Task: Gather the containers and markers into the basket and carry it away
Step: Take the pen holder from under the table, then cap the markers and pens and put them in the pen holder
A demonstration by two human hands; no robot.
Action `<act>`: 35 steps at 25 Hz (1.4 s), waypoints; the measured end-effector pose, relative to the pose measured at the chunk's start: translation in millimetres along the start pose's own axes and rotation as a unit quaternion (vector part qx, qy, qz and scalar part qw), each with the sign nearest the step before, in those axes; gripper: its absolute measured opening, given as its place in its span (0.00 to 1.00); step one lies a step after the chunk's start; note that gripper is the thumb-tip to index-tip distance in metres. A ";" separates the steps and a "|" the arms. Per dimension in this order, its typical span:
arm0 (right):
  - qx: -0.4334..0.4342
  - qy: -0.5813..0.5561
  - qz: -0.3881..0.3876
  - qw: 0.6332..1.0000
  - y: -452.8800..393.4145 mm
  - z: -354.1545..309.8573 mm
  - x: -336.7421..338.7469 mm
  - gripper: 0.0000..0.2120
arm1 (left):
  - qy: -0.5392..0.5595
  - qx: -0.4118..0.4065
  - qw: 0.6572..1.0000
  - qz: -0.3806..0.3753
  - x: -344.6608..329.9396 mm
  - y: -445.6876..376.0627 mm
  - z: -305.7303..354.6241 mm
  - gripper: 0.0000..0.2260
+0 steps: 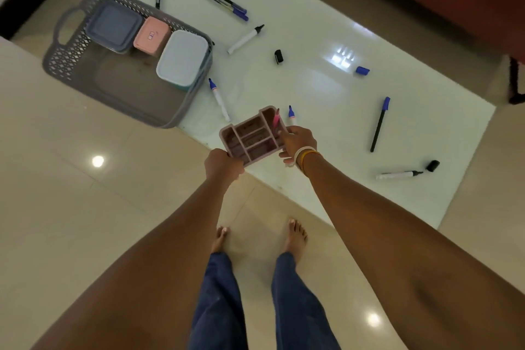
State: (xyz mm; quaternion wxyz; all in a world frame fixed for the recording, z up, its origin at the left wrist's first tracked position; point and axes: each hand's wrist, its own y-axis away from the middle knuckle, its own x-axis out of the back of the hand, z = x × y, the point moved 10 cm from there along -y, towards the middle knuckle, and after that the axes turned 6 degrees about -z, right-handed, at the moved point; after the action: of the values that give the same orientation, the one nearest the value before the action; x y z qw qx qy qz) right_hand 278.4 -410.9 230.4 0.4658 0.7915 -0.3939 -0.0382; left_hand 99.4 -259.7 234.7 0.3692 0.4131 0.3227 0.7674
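While she stands barefoot: both hands carry one organizer.
L hand [223,163]: grips pink divided organizer [251,136] at near-left corner.
R hand [298,141]: grips its right side; pink marker [276,118] inside.
Basket [71,57]: grey, w/ blue [113,26], pink [152,35], white containers [181,58].
Markers, caps: scattered on white tabletop [326,88].

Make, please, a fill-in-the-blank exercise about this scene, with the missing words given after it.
1. The grey perforated plastic basket holds ____ lidded containers.
2. The small container between the two larger ones in the basket has a ____ lid.
3. The left hand and right hand hold a pink ____ organiser tray.
4. One pink marker stands in the ____.

Missing words: three; pink; divided; organiser tray
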 end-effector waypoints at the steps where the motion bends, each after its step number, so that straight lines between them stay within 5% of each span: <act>1: -0.001 -0.022 -0.012 1.000 -6.2 -3.2 1.2 0.13 | 0.024 0.004 1.000 0.013 -2.1 -2.8 1.6 0.05; 5: -0.030 -0.150 -0.048 0.987 -21.6 -9.5 1.3 0.09 | 0.136 0.024 0.990 0.021 -15.6 -10.4 3.7 0.10; 9: 0.052 0.096 0.086 0.990 -35.2 -20.9 38.9 0.13 | 0.198 0.032 0.979 -0.023 -36.8 -8.9 2.7 0.16; 13: 0.014 0.236 0.007 0.972 -56.6 -6.7 20.2 0.28 | 0.179 0.016 0.982 -0.061 -46.1 -7.5 11.8 0.19; 15: 0.017 0.259 0.010 0.966 -61.6 -4.8 14.3 0.26 | 0.169 0.024 0.982 -0.084 -47.9 -3.6 15.8 0.19; 24: 0.035 0.050 0.029 0.998 -66.1 -15.4 56.1 0.13 | -0.051 0.080 0.946 -0.311 -101.0 37.3 77.9 0.14; 29: 0.043 0.001 0.074 0.996 -84.5 -20.4 116.4 0.10 | -0.015 0.035 0.980 -0.197 -153.3 12.7 132.6 0.14; 35: 0.080 0.279 0.211 0.933 -107.7 -52.1 194.4 0.19 | 0.045 -0.009 0.985 -0.168 -173.0 -9.0 134.7 0.14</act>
State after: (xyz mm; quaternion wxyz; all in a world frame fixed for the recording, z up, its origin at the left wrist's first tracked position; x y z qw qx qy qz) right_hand 497.5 -474.6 236.6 0.4894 0.7033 -0.4081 0.3152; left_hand 286.4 -373.6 219.7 0.4819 0.3142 0.3971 0.7151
